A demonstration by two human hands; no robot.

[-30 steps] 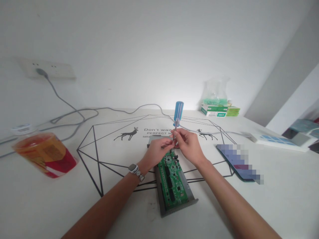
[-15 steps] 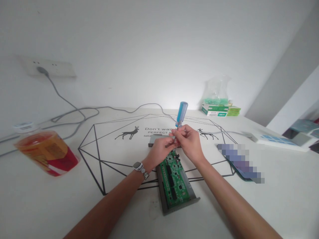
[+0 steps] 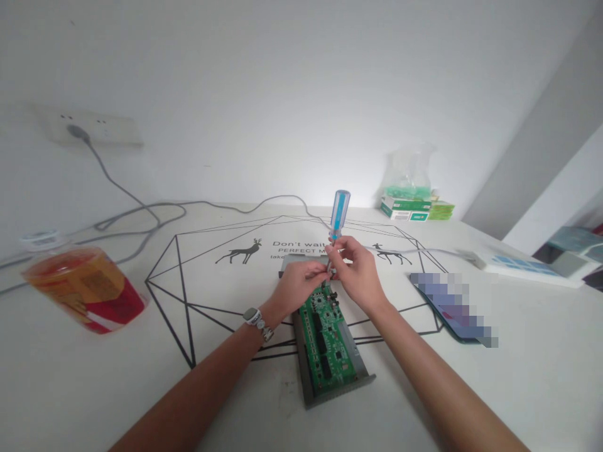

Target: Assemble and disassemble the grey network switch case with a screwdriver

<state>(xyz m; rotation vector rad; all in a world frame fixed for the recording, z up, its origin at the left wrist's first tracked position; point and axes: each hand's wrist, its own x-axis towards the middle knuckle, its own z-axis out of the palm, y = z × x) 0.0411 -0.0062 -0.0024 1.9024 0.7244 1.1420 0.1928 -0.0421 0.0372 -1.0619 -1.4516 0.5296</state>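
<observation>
My right hand (image 3: 358, 271) pinches the shaft of a screwdriver (image 3: 340, 212) just below its clear-and-blue handle. The screwdriver stands nearly upright, handle up, its tip down among my fingers. My left hand (image 3: 299, 287) is closed in a pinch beside the lower shaft; what lies between its fingertips is too small to make out. Under both hands a green circuit board (image 3: 333, 351) sits in an open grey metal case (image 3: 336, 394) on the table. My hands cover part of the case's far end. A watch (image 3: 254, 317) is on my left wrist.
To the left stands an orange-and-red container (image 3: 89, 285). A phone (image 3: 445, 314), partly pixelated, lies right of my right forearm. Farther right is a white power strip (image 3: 527, 267). Small boxes (image 3: 406, 208) and a grey cable (image 3: 226, 206) lie by the back wall.
The screwdriver's handle has shifted slightly left and looks turned. My left hand has moved a little left, and the fingertips of both hands show a slightly wider gap.
</observation>
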